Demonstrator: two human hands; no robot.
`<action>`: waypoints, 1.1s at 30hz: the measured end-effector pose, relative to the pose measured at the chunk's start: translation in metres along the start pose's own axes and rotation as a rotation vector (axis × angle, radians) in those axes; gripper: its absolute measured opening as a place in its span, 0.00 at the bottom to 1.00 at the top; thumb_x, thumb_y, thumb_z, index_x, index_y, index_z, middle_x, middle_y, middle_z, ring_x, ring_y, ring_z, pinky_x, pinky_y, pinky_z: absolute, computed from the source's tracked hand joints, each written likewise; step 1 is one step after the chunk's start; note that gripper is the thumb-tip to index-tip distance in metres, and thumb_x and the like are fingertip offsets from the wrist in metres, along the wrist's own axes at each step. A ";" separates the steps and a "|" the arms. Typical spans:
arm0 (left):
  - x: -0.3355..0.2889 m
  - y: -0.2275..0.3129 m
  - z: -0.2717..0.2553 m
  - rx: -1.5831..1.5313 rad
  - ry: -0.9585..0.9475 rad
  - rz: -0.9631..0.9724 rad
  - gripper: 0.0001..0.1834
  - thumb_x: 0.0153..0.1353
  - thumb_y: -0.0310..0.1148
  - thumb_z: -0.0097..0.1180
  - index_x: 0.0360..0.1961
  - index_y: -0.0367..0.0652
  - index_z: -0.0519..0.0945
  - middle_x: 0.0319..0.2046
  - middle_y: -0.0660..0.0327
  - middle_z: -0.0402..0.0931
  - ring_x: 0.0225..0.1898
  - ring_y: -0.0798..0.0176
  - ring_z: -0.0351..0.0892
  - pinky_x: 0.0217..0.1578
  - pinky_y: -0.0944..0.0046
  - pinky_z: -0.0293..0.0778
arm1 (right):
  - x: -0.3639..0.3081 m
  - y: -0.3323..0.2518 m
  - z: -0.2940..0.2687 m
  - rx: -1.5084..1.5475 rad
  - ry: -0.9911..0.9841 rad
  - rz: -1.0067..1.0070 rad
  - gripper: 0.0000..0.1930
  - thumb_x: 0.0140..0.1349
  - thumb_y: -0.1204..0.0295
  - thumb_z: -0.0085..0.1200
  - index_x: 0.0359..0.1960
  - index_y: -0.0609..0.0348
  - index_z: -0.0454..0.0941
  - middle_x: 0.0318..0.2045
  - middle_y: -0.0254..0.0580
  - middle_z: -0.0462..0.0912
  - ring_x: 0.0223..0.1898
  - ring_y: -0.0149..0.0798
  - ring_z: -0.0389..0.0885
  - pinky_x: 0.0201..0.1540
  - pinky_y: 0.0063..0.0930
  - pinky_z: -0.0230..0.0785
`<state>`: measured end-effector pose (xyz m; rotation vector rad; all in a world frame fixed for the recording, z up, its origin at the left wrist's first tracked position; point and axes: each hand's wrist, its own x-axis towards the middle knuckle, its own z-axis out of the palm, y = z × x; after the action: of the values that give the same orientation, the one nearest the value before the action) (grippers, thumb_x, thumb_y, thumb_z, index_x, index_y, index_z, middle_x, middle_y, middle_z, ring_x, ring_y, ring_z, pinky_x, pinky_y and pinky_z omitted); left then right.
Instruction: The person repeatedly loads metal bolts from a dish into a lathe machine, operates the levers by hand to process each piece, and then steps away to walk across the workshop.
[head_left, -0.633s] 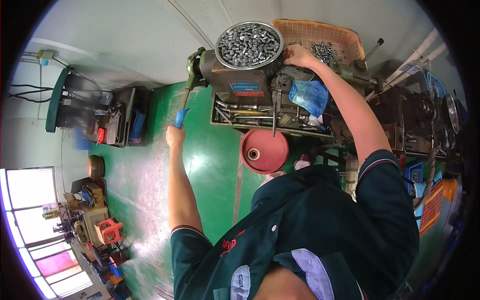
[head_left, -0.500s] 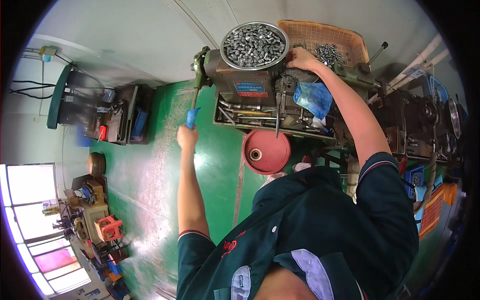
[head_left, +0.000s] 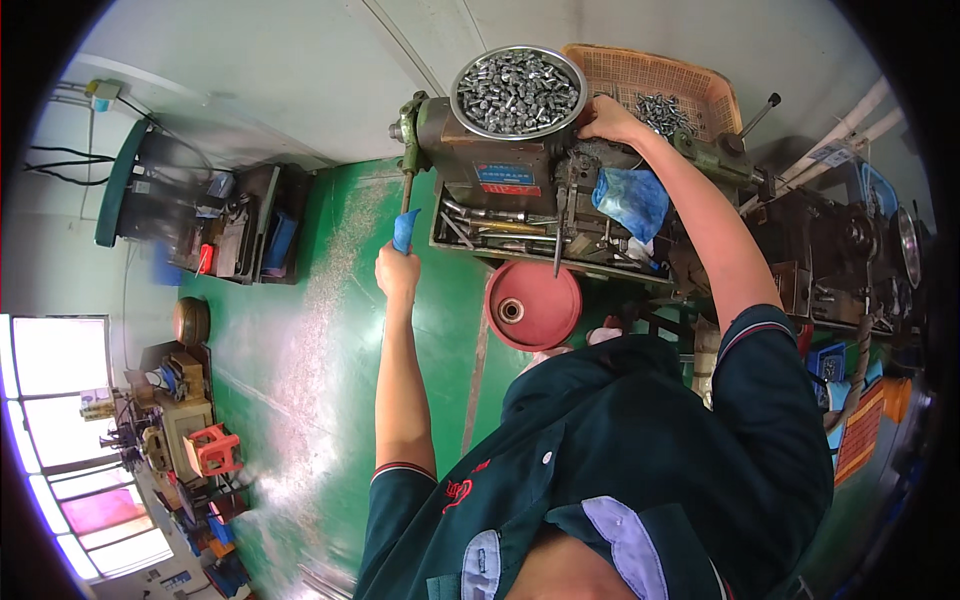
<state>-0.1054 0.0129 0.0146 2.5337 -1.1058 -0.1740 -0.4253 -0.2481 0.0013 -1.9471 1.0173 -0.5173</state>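
Observation:
My left hand (head_left: 398, 270) is wrapped round a lever whose grip (head_left: 404, 232) is bound in blue cloth. The lever's metal rod runs up to a green clamp-like fitting (head_left: 412, 130) at the left end of a small lathe-like machine (head_left: 460, 165). My right hand (head_left: 612, 122) reaches to the machine just right of a steel bowl (head_left: 581, 112) heaped with short metal parts (head_left: 518, 90). Its fingers are drawn together and partly hidden, so what they hold cannot be made out. Under that forearm hangs a blue rag (head_left: 632, 203).
An orange plastic basket (head_left: 715, 75) with loose metal parts stands behind my right hand. Below the machine, a tray (head_left: 560, 265) holds rods and tools. A red round lid (head_left: 550, 315) is near my feet. A second machine (head_left: 830, 235) stands at the right.
My left hand and the lever have swung a little to the right. My right hand stays at about the same spot by the bowl. The whole view has shifted slightly.

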 end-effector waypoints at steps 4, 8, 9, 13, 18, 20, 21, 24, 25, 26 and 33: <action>0.002 -0.004 0.001 -0.013 -0.018 -0.020 0.09 0.43 0.32 0.51 0.28 0.44 0.76 0.24 0.50 0.74 0.30 0.48 0.74 0.31 0.55 0.68 | -0.012 -0.019 -0.028 -0.267 -0.044 0.032 0.10 0.33 0.76 0.55 0.23 0.63 0.74 0.22 0.40 0.77 0.24 0.32 0.73 0.31 0.22 0.64; 0.001 -0.003 0.000 0.002 -0.014 -0.014 0.09 0.43 0.32 0.51 0.27 0.44 0.76 0.24 0.50 0.74 0.30 0.48 0.73 0.31 0.55 0.68 | -0.032 -0.046 -0.045 -0.975 0.603 0.228 0.06 0.37 0.70 0.55 0.21 0.54 0.75 0.19 0.37 0.75 0.29 0.36 0.72 0.31 0.27 0.64; 0.002 -0.001 0.001 0.004 -0.013 -0.013 0.08 0.43 0.32 0.51 0.27 0.44 0.76 0.24 0.50 0.74 0.30 0.48 0.73 0.31 0.55 0.68 | -0.033 -0.054 -0.050 -0.942 0.730 0.079 0.07 0.37 0.67 0.56 0.20 0.54 0.76 0.19 0.36 0.75 0.27 0.37 0.73 0.30 0.28 0.64; 0.002 -0.003 -0.001 0.001 -0.037 0.025 0.08 0.43 0.32 0.51 0.27 0.43 0.76 0.24 0.50 0.74 0.29 0.48 0.73 0.30 0.55 0.68 | -0.035 -0.112 -0.046 -0.440 0.483 -0.221 0.08 0.40 0.67 0.55 0.22 0.55 0.75 0.24 0.37 0.75 0.29 0.35 0.71 0.32 0.27 0.63; 0.002 -0.001 0.001 0.005 -0.004 0.019 0.08 0.43 0.31 0.50 0.26 0.42 0.76 0.23 0.50 0.74 0.29 0.48 0.73 0.30 0.55 0.68 | -0.012 -0.125 -0.023 -0.273 0.213 -0.392 0.09 0.40 0.69 0.55 0.22 0.62 0.75 0.18 0.38 0.75 0.24 0.30 0.73 0.28 0.23 0.65; 0.002 -0.004 0.002 0.006 -0.003 0.027 0.08 0.43 0.31 0.50 0.26 0.42 0.76 0.23 0.50 0.74 0.29 0.48 0.73 0.30 0.55 0.68 | -0.004 -0.125 -0.022 -0.258 0.112 -0.406 0.10 0.39 0.68 0.56 0.22 0.61 0.76 0.18 0.39 0.77 0.23 0.31 0.75 0.27 0.23 0.66; 0.003 -0.005 0.002 0.006 -0.004 0.037 0.08 0.43 0.31 0.50 0.26 0.42 0.76 0.23 0.50 0.74 0.29 0.48 0.73 0.30 0.55 0.68 | -0.003 -0.123 -0.022 -0.258 0.111 -0.409 0.10 0.39 0.68 0.56 0.22 0.61 0.76 0.18 0.39 0.77 0.23 0.31 0.75 0.27 0.23 0.66; 0.004 -0.007 0.001 -0.003 -0.018 0.039 0.08 0.43 0.31 0.50 0.26 0.42 0.76 0.24 0.50 0.74 0.29 0.48 0.73 0.30 0.55 0.68 | -0.002 -0.127 -0.020 -0.326 0.088 -0.362 0.09 0.39 0.68 0.56 0.22 0.60 0.76 0.18 0.39 0.77 0.23 0.32 0.75 0.27 0.24 0.66; 0.003 -0.006 0.000 -0.004 -0.019 0.038 0.08 0.43 0.31 0.50 0.26 0.42 0.76 0.24 0.50 0.74 0.29 0.48 0.73 0.30 0.55 0.68 | -0.002 -0.128 -0.021 -0.321 0.072 -0.344 0.09 0.39 0.69 0.55 0.22 0.61 0.76 0.19 0.40 0.77 0.23 0.32 0.75 0.27 0.23 0.66; 0.003 -0.004 -0.001 0.005 -0.021 0.033 0.08 0.43 0.31 0.50 0.26 0.42 0.76 0.24 0.50 0.74 0.29 0.48 0.73 0.30 0.55 0.68 | -0.002 -0.128 -0.022 -0.316 0.056 -0.326 0.09 0.40 0.70 0.55 0.22 0.62 0.76 0.19 0.40 0.77 0.23 0.32 0.75 0.27 0.23 0.66; 0.005 -0.009 0.000 0.005 -0.019 0.004 0.08 0.42 0.30 0.49 0.27 0.44 0.76 0.24 0.50 0.74 0.30 0.48 0.73 0.31 0.55 0.68 | -0.010 -0.129 -0.047 0.065 -0.046 -0.297 0.08 0.46 0.71 0.51 0.27 0.62 0.72 0.21 0.33 0.74 0.26 0.24 0.70 0.29 0.19 0.63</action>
<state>-0.0963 0.0149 0.0118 2.5390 -1.1203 -0.1949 -0.4037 -0.2242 0.1354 -2.0531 0.6766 -0.6572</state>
